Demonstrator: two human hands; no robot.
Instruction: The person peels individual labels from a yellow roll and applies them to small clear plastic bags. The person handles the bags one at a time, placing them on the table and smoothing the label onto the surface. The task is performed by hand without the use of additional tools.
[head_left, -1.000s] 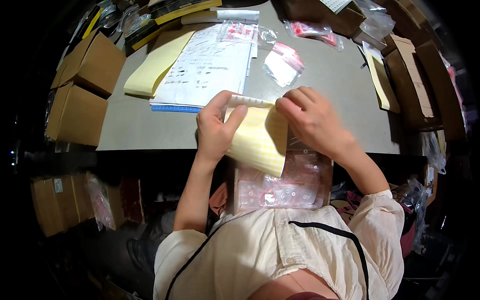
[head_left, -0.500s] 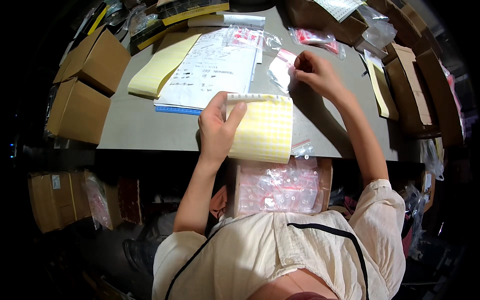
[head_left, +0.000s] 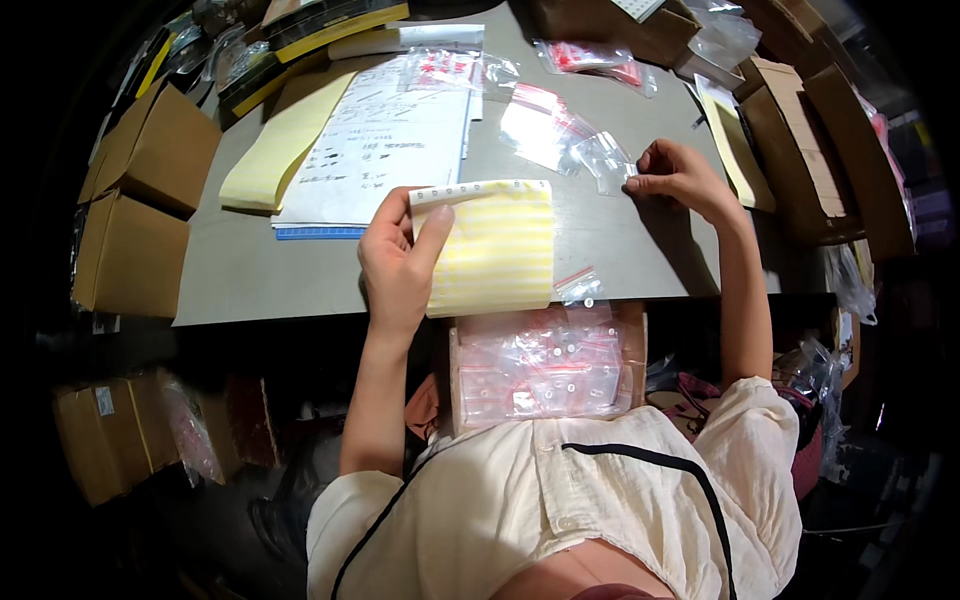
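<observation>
My left hand point(head_left: 400, 260) grips a sheet of small round stickers point(head_left: 492, 255) by its left edge, thumb on top. The sheet has yellow and white rows and a white strip along the top. My right hand point(head_left: 685, 178) is closed in a pinch on a small clear zip bag point(head_left: 606, 163) at the right of a pile of such bags point(head_left: 538, 128) on the table. Below the sheet, an open box point(head_left: 458, 385) in front of me holds many clear zip bags point(head_left: 545, 375) with red seal lines and white round stickers. One stickered bag point(head_left: 583, 295) lies at the table's edge.
Handwritten papers point(head_left: 385, 140) and a folded yellow sheet point(head_left: 290, 140) lie at the far left of the grey table point(head_left: 250, 270). Cardboard boxes point(head_left: 135, 245) stand at the left, and an open carton point(head_left: 800, 140) at the right. More red-lined bags point(head_left: 595, 62) lie at the back.
My right hand has moved right, drawing a clear zip bag out from the pile, which is now spread wider. My left hand still holds the sticker sheet. The whole view has shifted slightly.
</observation>
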